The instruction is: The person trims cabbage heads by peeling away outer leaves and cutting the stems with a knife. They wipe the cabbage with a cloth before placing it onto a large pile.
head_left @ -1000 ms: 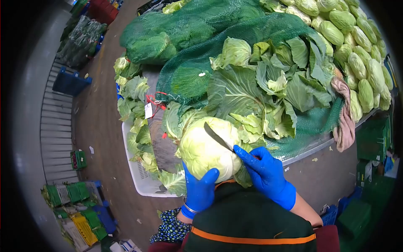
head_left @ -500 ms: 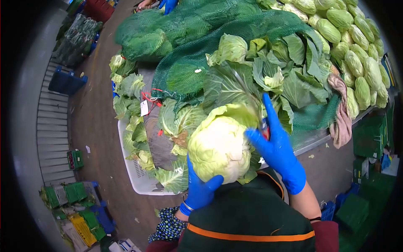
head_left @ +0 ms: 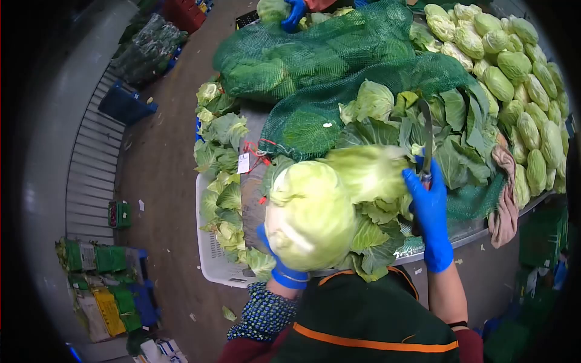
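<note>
A pale green cabbage point(head_left: 311, 215), smeared by motion, rests in my left hand point(head_left: 285, 273), whose fingers cup it from the left and below. My right hand point(head_left: 432, 215), also blue-gloved, is closed around the handle of a knife point(head_left: 428, 136) with its blade pointing up and away from me. Between the cabbage and the right hand a blurred loose outer leaf point(head_left: 366, 172) spreads out, its right end near my thumb. Trimmed leaves point(head_left: 372, 239) lie below it at the table's front. Behind the knife is a heap of dark green leaves point(head_left: 457, 157).
Green net sacks of cabbages point(head_left: 315, 63) lie across the table, with trimmed pale cabbages point(head_left: 532, 97) piled at right. A white crate point(head_left: 213, 257) of leaves stands left; a cloth point(head_left: 503, 199) hangs at the right edge. Another person's gloved hand point(head_left: 295, 15) holds a cabbage at the back.
The cabbage has turned in my left hand, and an outer leaf now extends off to its right. My right hand has moved away from the cabbage, with the knife upright. The view has shifted.
</note>
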Available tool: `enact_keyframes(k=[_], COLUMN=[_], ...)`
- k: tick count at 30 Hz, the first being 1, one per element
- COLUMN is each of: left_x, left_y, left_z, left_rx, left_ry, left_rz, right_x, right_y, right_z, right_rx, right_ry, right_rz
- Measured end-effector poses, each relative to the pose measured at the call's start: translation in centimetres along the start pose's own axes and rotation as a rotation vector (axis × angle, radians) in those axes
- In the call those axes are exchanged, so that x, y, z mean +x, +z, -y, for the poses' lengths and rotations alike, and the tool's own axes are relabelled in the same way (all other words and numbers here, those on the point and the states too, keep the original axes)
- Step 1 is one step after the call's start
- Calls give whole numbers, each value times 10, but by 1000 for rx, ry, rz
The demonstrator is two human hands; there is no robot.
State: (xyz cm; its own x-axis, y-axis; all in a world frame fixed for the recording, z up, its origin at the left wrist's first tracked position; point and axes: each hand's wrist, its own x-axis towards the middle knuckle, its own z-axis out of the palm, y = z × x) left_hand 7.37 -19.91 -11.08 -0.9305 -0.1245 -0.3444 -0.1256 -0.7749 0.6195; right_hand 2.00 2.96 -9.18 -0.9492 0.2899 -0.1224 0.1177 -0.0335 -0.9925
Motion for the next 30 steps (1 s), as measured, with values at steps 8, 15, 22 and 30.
enact_keyframes(k=[8,15,22,30], left_x=[4,6,9,-4], left_y=[25,23,51,43], left_z=[-28,-17,-25,-49], left_rx=[-96,-139,-292,195], left_ry=[22,-57,-98,-323], left_rz=[181,124,167,487], right_x=[-60,-29,-44,9], right_y=[36,-2,29,5], right_z=[41,16,35,63], right_rx=[246,226,277,231], right_ry=[-33,326,27,22], right_rz=[450,356,322,669])
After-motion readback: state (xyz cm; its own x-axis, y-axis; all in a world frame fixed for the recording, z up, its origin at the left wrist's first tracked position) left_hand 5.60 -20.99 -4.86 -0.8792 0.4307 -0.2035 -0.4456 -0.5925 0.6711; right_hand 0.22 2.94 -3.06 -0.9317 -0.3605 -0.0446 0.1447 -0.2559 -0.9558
